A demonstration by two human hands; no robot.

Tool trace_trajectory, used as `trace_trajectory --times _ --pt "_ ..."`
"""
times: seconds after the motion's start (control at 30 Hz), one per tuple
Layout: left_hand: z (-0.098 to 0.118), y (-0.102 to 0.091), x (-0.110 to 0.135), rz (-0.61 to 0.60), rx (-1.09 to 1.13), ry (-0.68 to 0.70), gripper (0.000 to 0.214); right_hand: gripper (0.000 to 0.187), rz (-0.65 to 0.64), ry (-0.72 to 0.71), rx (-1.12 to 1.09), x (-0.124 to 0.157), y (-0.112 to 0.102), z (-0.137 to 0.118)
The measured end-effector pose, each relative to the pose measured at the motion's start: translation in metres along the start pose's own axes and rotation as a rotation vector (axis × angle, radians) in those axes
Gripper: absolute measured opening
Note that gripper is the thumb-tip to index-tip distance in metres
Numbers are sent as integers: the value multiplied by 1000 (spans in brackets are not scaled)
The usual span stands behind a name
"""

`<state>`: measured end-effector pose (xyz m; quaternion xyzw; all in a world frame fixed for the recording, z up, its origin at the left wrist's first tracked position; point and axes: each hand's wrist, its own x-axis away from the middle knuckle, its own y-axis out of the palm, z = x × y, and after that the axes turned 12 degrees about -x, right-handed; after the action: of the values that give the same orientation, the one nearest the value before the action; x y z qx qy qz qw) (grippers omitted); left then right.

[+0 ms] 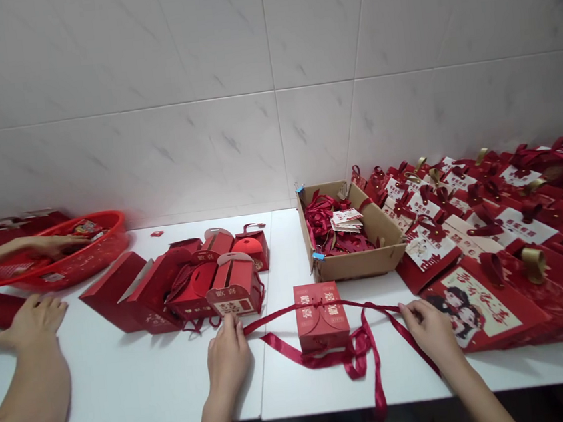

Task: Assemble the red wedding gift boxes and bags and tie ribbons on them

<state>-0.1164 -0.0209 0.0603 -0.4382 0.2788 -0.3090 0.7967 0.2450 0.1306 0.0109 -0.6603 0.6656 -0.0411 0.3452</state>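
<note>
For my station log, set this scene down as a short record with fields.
Centre: red gift box, flaps closed, on the white table
Ribbon: dark red ribbon stretched across the box, with loose loops in front
Left hand: pinching the ribbon
Right hand: pinching the ribbon
Left side: red boxes; beyond, red basin with another person's hand in it
Behind: open cardboard carton holding ribbons and cards
Right side: many red packages with loop handles

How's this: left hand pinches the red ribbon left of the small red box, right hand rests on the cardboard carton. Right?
One error: the right hand isn't on the cardboard carton. The head view shows it pinching red ribbon right of the small red box. The left hand is as you say.
</note>
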Motion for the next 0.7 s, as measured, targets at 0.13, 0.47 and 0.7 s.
trace_trajectory --times 0.13,0.47,0.7 --pt "-10 -1 1 -13 135 4 14 60 21 27 26 0 -2 4" --pt "53 -13 39 125 426 263 16 41 -124 -133 -135 -18 -19 -73" --pt "105 11 13 -203 498 414 27 56 -589 -432 -216 -34 29 -141"
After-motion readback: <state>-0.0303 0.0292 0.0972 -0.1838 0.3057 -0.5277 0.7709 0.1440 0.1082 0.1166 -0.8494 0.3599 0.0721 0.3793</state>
